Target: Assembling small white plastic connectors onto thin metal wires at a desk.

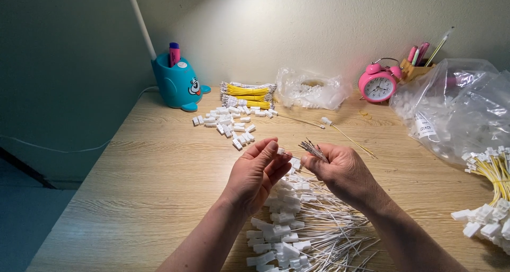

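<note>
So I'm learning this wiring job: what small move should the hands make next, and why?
Probably bring the left hand with its white connector to the wire ends fanned from the right hand; they sit just apart, facing each other.

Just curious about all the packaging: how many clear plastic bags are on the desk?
2: a small crumpled bag by the wall, left of the pink alarm clock, and a large bag at the right edge.

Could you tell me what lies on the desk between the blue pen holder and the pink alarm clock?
In the head view, between the blue pen holder and the pink alarm clock lie bundles of yellow wires, then a crumpled clear plastic bag.
</note>
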